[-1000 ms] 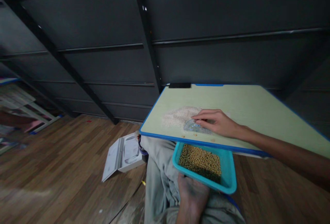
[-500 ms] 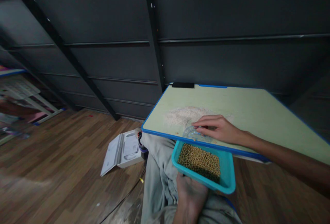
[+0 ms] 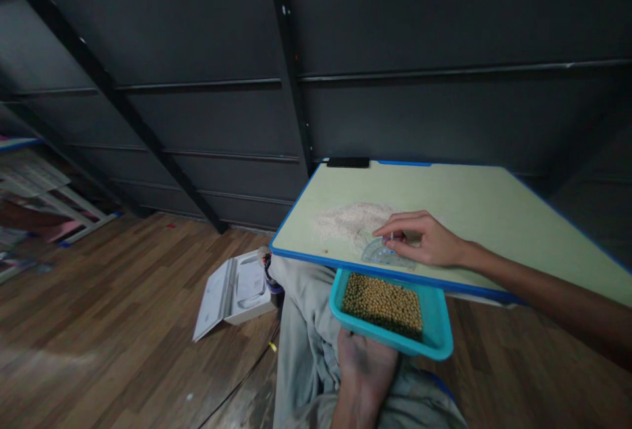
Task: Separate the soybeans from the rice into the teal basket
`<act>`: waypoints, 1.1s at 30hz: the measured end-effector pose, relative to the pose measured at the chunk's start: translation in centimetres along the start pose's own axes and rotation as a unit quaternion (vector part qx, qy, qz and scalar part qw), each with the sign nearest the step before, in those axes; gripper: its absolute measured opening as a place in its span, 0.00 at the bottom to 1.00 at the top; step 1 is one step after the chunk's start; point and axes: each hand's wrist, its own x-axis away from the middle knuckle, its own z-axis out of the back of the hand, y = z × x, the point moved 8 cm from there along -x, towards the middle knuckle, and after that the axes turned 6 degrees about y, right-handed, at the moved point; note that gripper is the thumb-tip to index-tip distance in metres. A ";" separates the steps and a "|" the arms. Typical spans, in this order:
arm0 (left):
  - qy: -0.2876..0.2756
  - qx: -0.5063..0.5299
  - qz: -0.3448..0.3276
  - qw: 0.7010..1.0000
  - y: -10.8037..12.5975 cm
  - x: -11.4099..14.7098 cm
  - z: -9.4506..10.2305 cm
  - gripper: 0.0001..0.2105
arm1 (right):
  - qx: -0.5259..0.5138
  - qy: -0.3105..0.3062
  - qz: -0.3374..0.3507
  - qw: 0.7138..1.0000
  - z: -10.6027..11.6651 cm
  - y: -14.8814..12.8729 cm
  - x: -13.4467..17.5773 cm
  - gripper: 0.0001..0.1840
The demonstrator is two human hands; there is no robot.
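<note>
wall [image 3: 444, 14]: dark grey panels crossed by black ribs [image 3: 289, 74] | floor [image 3: 123, 284]: brown wood-look planks | counter [image 3: 459, 195]: pale green top, blue edging, near the wall | far left: another blue-edged table [image 3: 20, 144] on white legs [image 3: 92, 228], partly out of view | light: dim overall, faint pale sheen on the floor at lower left

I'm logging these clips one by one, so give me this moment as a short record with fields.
Left hand: palm up beneath the turquoise tray
Tray contents: round tan beans
Right hand: at the clear protractor, exact grip unclear
Table: pale top, blue edge
Also on table: spread of pale grains, flat black object at far edge
Floor: open white box
</note>
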 end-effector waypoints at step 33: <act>0.028 0.038 -0.132 0.990 8.5 1.0 -1.8 0.22 | 0.029 -0.067 0.044 0.996 -9.8 -1.7 -10.8 0.12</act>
